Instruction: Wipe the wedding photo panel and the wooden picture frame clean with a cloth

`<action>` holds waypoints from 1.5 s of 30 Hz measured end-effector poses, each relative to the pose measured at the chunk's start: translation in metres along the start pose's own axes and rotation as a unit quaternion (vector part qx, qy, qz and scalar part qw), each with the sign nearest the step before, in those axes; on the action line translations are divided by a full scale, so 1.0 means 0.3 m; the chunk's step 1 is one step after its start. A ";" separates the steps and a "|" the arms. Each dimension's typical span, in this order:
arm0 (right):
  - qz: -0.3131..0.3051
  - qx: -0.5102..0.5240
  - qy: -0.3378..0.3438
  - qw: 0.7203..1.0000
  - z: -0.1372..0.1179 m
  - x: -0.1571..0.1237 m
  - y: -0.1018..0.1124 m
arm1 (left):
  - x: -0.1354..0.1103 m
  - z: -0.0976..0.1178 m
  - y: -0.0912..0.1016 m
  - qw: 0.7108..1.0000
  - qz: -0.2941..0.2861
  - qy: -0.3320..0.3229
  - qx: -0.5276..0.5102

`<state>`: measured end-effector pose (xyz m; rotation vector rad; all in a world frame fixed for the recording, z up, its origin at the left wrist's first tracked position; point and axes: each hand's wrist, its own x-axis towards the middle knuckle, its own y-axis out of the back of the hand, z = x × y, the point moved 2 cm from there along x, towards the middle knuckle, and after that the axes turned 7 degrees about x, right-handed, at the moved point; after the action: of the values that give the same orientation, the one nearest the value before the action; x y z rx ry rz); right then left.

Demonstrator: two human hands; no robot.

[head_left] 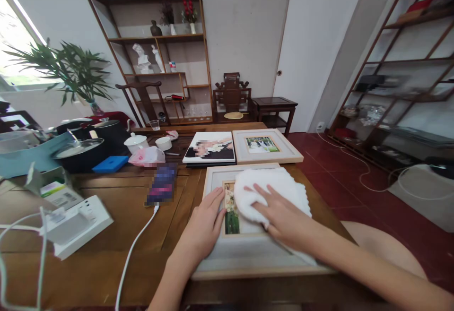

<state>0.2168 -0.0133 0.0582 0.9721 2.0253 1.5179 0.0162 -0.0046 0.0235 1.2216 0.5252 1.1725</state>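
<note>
A light wooden picture frame (pixel 248 259) lies flat on the wooden table (pixel 106 235) right in front of me. My left hand (pixel 205 228) rests flat on its left side, fingers stretched out, holding it down. My right hand (pixel 280 214) presses a white cloth (pixel 273 188) onto the glass, fingers spread over the cloth. The cloth covers most of the photo; only a strip of it shows on the left.
Beyond lie a second framed photo (pixel 264 145) and a frameless print (pixel 211 148). A phone (pixel 162 184) with a white cable, a white power strip (pixel 76 223), pots (pixel 80 152), a blue box and teaware sit to the left. Shelves and chairs stand behind.
</note>
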 end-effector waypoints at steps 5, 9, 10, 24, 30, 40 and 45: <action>0.051 -0.074 0.000 0.996 0.130 0.160 0.029 | 0.000 -0.002 0.001 1.000 -0.007 0.002 -0.001; -0.009 -0.048 0.044 0.998 0.090 0.161 0.046 | 0.000 -0.001 0.003 1.000 -0.006 0.002 -0.012; -0.027 -0.030 0.054 0.998 0.062 0.138 0.047 | 0.000 -0.001 0.003 1.000 -0.004 0.002 -0.014; -0.123 0.071 0.026 0.990 -0.166 -0.131 0.068 | 0.000 -0.005 -0.006 1.000 0.014 -0.004 -0.012; 0.007 -0.003 -0.011 1.000 0.029 0.024 0.003 | -0.003 -0.003 0.000 1.000 0.012 0.001 -0.028; -0.014 -0.065 0.051 0.996 0.018 0.288 0.002 | -0.006 -0.004 0.014 0.992 0.066 0.021 -0.107; -0.062 -0.012 0.110 0.992 -0.106 0.193 -0.025 | -0.004 -0.008 0.013 0.987 0.084 0.045 -0.128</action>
<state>0.1544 0.0079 0.0650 0.6795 2.1669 1.6391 0.0123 -0.0049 0.0261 1.0101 0.3295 1.3966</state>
